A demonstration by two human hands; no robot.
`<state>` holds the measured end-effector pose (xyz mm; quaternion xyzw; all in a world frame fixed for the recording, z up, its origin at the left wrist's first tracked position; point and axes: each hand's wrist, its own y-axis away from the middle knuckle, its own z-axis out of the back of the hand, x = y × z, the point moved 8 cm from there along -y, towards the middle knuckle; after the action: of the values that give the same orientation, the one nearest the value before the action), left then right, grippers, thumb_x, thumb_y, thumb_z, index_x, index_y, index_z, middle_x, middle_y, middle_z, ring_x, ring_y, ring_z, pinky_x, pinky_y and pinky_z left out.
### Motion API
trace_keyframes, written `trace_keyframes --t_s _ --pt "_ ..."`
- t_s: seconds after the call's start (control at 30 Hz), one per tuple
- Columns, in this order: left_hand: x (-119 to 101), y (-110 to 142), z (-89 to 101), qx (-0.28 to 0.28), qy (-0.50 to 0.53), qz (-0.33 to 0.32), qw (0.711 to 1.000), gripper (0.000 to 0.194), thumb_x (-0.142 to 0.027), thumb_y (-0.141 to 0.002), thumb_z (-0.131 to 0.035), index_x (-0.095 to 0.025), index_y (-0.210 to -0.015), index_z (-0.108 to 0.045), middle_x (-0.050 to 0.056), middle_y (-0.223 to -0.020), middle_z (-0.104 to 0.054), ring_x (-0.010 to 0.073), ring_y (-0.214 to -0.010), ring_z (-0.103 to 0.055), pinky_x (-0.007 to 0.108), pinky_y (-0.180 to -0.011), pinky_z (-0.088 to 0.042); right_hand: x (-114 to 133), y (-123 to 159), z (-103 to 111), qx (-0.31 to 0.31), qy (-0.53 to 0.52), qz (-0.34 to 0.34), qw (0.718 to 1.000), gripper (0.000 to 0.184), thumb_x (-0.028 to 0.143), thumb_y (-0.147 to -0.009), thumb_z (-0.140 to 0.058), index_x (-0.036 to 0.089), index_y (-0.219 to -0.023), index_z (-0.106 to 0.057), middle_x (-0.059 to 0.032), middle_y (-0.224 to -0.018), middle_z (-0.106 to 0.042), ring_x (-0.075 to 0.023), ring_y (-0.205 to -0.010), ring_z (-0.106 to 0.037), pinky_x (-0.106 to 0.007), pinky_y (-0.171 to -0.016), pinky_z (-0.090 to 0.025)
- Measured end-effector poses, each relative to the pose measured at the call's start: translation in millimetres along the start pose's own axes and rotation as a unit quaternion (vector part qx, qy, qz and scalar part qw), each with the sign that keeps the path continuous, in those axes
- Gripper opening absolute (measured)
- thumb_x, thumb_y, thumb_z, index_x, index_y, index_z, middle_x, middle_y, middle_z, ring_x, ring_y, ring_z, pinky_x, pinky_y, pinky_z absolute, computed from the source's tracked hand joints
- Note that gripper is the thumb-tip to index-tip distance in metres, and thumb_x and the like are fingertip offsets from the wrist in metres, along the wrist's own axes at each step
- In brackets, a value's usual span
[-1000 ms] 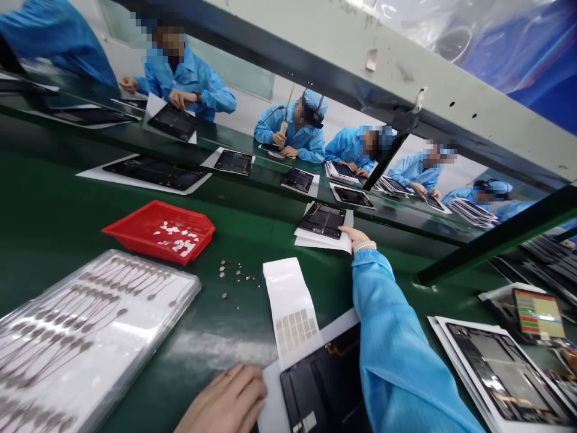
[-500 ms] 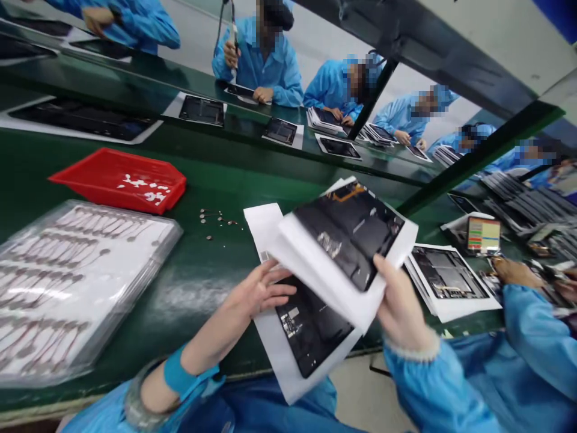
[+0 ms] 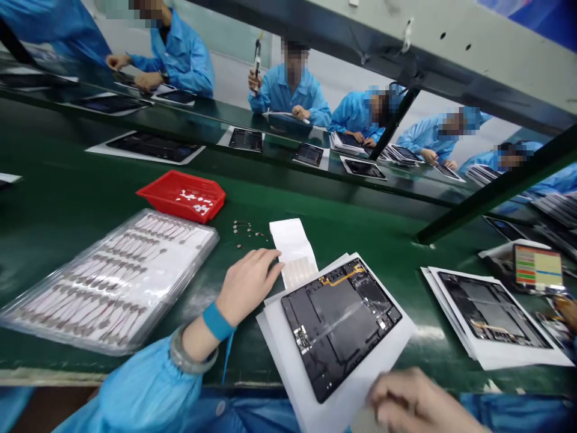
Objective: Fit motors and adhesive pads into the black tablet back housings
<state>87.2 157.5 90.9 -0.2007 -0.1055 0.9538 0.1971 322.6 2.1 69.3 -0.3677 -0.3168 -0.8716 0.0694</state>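
Note:
A black tablet rear panel [image 3: 340,325] with a yellow flex cable across its upper edge lies on white foam sheets [image 3: 383,355] on the green bench. My left hand [image 3: 247,287] rests flat and empty just left of the sheets, fingertips beside a white paper strip with pale labels [image 3: 291,243]. My right hand [image 3: 415,402] is blurred at the bottom edge of the view, next to the lower corner of the sheets. Whether its fingers grip the sheet is hidden by the blur.
To the left stand a clear tray of bagged flex cables [image 3: 180,224] and a red plastic tray [image 3: 211,207] with white scraps. Small metal parts [image 3: 241,231] lie between them. Another panel stack [image 3: 489,313] and a coloured screen [image 3: 538,267] are at the right. Co-workers in blue sit opposite.
The panel and its sheets have come down from my hands in the air to lie flat on the bench. My left hand has let go and rests on the mat.

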Motion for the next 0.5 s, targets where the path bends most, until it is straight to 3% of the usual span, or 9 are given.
trace_keyframes --t_s 0.1,0.2,0.27,0.33,0.4,0.5 --pt "-12.8 -20.9 -12.3 0.022 0.001 -0.046 0.999 0.025 -0.024 -0.089 -0.053 -0.018 -0.112 -0.059 0.011 -0.113 -0.063 0.0284 -0.107 -0.054 0.04 -0.089 -0.044 35.9 -47.3 49.7 -0.099 0.048 0.088 0.99 0.029 0.036 -0.093 -0.044 0.02 -0.076 -0.06 -0.0014 -0.073 -0.065 -0.0137 -0.068 -0.059 -0.023 -0.064 -0.043" --pt "-30.3 -35.4 -34.7 0.046 0.015 -0.097 0.994 0.03 -0.023 -0.084 -0.062 -0.019 -0.113 -0.057 0.008 -0.12 -0.06 0.0262 -0.116 -0.05 0.038 -0.096 -0.039 54.2 -113.0 85.8 -0.215 0.069 0.123 0.966 0.013 0.029 -0.089 -0.051 0.021 -0.096 -0.058 -0.0043 -0.092 -0.068 -0.0177 -0.082 -0.063 -0.029 -0.075 -0.045" --pt "-34.4 -42.5 -48.7 0.055 0.026 -0.102 0.993 0.031 -0.025 -0.083 -0.063 -0.018 -0.112 -0.055 0.009 -0.117 -0.061 0.0255 -0.114 -0.051 0.038 -0.096 -0.039 54.2 -156.5 93.0 -0.234 0.068 0.101 0.965 0.021 0.022 -0.083 -0.057 0.02 -0.104 -0.055 -0.0064 -0.095 -0.068 -0.0201 -0.084 -0.064 -0.032 -0.078 -0.044" --pt "-32.6 -47.7 -59.6 0.061 0.039 -0.09 0.993 0.029 -0.026 -0.083 -0.063 -0.018 -0.109 -0.055 0.008 -0.111 -0.063 0.0253 -0.109 -0.055 0.038 -0.092 -0.041 53.3 -188.4 92.5 -0.234 0.063 0.096 0.966 0.029 0.016 -0.077 -0.061 0.019 -0.105 -0.054 -0.004 -0.084 -0.067 -0.0202 -0.079 -0.063 -0.032 -0.075 -0.045" --pt "-28.0 -51.3 -66.0 0.061 0.053 -0.076 0.994 0.028 -0.027 -0.083 -0.063 -0.018 -0.108 -0.054 0.008 -0.108 -0.063 0.0245 -0.106 -0.056 0.037 -0.09 -0.042 50.6 -205.5 89.5 -0.23 0.051 0.104 0.966 0.03 0.012 -0.075 -0.06 0.02 -0.104 -0.054 0.0013 -0.072 -0.062 -0.0174 -0.07 -0.061 -0.029 -0.069 -0.045" --pt "-22.2 -55.8 -68.5 0.052 0.078 -0.066 0.993 0.031 -0.028 -0.082 -0.065 -0.019 -0.109 -0.054 0.007 -0.11 -0.063 0.0224 -0.107 -0.057 0.035 -0.091 -0.041 42.5 -209.0 85.3 -0.235 0.019 0.119 0.965 0.024 0.013 -0.08 -0.051 0.021 -0.102 -0.052 0.0059 -0.065 -0.055 -0.0121 -0.058 -0.056 -0.023 -0.058 -0.044"
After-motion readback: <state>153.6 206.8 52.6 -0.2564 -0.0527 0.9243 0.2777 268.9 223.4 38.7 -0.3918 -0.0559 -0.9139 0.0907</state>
